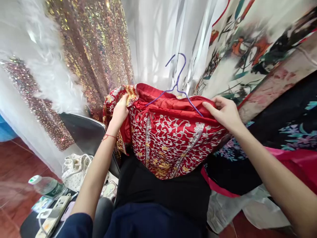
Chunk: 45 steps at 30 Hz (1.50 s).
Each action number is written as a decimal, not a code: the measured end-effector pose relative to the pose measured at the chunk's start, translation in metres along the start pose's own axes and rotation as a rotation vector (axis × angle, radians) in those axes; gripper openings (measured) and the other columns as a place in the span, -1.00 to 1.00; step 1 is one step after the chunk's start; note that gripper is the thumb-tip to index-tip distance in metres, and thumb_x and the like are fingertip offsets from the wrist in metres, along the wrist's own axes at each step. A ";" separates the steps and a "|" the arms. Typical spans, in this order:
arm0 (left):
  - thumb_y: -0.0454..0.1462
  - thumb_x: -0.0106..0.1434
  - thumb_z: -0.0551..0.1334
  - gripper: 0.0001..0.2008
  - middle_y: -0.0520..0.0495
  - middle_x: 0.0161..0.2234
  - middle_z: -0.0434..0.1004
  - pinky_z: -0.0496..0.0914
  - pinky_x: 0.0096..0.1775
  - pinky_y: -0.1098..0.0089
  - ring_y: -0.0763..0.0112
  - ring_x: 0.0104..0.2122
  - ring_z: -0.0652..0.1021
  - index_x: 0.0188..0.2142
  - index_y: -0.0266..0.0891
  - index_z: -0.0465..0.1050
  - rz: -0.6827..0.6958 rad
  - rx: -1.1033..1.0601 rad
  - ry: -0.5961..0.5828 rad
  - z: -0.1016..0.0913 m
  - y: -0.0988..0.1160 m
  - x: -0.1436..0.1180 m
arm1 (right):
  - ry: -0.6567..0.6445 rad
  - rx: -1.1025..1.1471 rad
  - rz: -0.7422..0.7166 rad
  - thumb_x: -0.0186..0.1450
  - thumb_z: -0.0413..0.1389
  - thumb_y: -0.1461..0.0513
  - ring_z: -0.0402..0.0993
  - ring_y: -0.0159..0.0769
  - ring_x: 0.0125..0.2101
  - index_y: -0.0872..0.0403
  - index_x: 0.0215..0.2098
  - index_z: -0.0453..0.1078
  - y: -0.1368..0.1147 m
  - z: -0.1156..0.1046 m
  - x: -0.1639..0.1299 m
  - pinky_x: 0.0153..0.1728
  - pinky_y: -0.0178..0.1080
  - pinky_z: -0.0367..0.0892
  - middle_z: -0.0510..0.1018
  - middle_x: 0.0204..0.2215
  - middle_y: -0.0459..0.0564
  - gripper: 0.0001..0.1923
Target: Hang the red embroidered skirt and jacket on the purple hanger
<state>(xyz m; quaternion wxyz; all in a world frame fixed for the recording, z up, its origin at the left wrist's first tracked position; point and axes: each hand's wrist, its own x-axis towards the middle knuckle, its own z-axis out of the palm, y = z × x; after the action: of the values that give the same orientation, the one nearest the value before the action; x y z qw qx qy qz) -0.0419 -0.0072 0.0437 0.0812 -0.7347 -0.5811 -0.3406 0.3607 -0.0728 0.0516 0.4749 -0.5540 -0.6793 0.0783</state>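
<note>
So I've got this red garment [168,145] up in front of me with both hands, just above my lap, its lower part hanging down against my black bottoms [160,198]. It's covered in silver swirly embroidery with gold patches near the bottom, and there's a little red tie [145,115] knotted up by the top edge. My left hand [121,111] has its fingers closed on the gold-trimmed bit at the left end, and I've got a thin red bracelet [109,136] on that wrist. My right hand [226,110] is pinching the top edge over at the right end, thumb pointing in toward the purple hanger [176,85]. The hanger's arms sit in the open top, against the red lining, with the hook sticking up clear of the cloth. Behind all that it's fabric everywhere: a gold sequined cloth [99,43] and fluffy white trim [53,62] on the left, white drapes [151,39] in the middle, a printed floral cloth [257,49] on the right, plus a black flowery piece [294,129] below it. Down by my left arm there's a dark chair [83,132], a white drawstring pouch [76,168], a clear bottle [47,186] tipped over at a slant and a power strip [55,213].
</note>
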 end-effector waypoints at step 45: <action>-0.02 0.42 0.14 -0.65 -0.14 -0.32 0.64 0.37 -0.15 0.31 0.20 -0.22 0.61 -0.03 -0.21 0.49 0.291 -0.289 -0.013 0.097 0.255 -0.064 | 0.842 -0.199 -0.173 0.34 0.19 0.07 0.31 -0.35 -0.54 0.01 -0.41 0.42 -0.040 -0.078 -0.111 -0.48 -0.24 0.21 0.43 -0.54 -0.10 -0.76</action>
<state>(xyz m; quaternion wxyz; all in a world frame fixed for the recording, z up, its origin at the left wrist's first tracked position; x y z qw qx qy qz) 0.2234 -0.0882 0.0028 0.0194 -0.8171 -0.4145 -0.4002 0.3838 -0.2122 0.0567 0.6592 -0.5217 -0.4749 -0.2602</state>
